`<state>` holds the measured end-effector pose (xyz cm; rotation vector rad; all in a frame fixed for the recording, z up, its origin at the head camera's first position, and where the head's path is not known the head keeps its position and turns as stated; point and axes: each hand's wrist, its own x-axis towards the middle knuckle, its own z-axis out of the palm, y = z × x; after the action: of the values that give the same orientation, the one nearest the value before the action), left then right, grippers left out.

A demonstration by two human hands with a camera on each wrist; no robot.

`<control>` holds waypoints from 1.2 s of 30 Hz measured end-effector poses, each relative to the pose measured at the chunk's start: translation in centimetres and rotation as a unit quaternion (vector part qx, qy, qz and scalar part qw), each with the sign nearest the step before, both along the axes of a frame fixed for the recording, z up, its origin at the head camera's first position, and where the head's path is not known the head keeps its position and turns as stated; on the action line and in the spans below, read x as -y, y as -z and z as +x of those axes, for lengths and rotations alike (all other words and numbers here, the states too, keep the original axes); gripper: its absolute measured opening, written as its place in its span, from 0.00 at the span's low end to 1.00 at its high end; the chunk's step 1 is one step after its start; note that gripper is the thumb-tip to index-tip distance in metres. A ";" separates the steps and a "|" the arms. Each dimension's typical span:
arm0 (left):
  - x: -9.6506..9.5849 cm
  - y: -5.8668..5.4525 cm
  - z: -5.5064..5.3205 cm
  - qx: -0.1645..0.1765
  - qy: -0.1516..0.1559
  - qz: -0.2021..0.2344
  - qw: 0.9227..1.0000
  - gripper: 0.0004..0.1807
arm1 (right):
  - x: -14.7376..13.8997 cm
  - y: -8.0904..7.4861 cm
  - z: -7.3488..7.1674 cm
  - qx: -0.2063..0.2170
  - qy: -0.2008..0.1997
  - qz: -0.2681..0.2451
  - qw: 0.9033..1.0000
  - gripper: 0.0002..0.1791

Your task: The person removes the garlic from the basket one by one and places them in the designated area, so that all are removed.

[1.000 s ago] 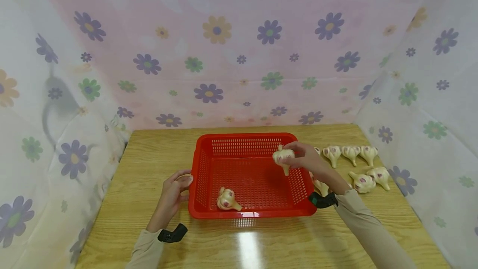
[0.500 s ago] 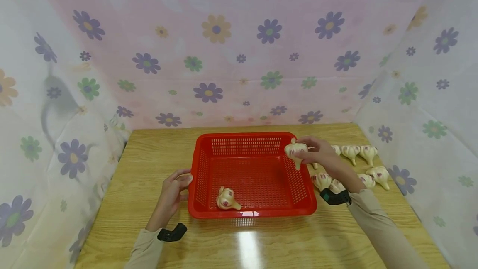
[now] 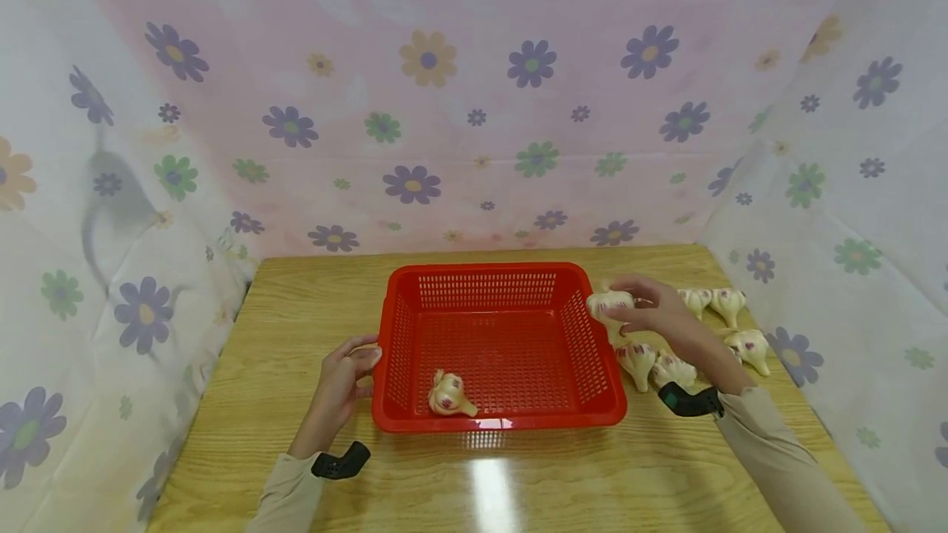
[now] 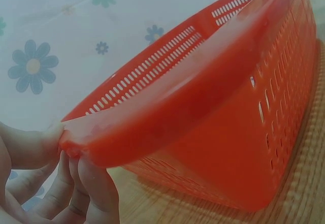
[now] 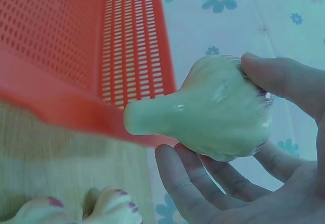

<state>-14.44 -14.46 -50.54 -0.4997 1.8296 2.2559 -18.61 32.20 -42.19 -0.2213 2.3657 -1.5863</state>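
A red perforated plastic basket (image 3: 499, 424) stands on the wooden table. My left hand (image 3: 342, 377) pinches its left rim; in the left wrist view the thumb lies over the rim (image 4: 152, 127) and the fingers curl beneath. In my right hand (image 3: 662, 312) a garlic bulb (image 5: 218, 112) is held between thumb and fingers, its stem pointing toward the basket. That hand is at the basket's right rim, above the table. Another garlic bulb (image 3: 450, 395) lies inside the basket at the front left.
Several garlic bulbs lie on the table (image 3: 311, 294) right of the basket, among them one bulb (image 3: 637, 363) close to its wall and another bulb (image 3: 750, 349) farther right. Floral cloth (image 3: 474, 146) hangs behind and at both sides.
My right hand has moved right with the garlic bulb, from above the basket's inside to its right rim. The left hand and the basket have stayed in place.
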 end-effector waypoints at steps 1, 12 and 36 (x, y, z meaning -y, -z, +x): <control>0.0 0.0 0.0 0.000 -0.001 -0.001 1.000 0.19 | -0.2 0.0 0.1 -0.003 -0.001 0.002 1.000 0.31; 0.0 0.1 0.0 0.000 -0.002 0.000 1.000 0.19 | -2.3 0.1 2.3 -0.002 0.007 0.035 0.999 0.31; 0.0 0.1 0.0 -0.001 -0.002 0.002 1.000 0.20 | -5.0 4.6 4.4 0.005 -0.036 0.124 0.992 0.29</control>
<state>-14.45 -14.49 -50.67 -0.5024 1.8264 2.2622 -14.23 37.23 -46.80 -0.2428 2.4869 -1.2439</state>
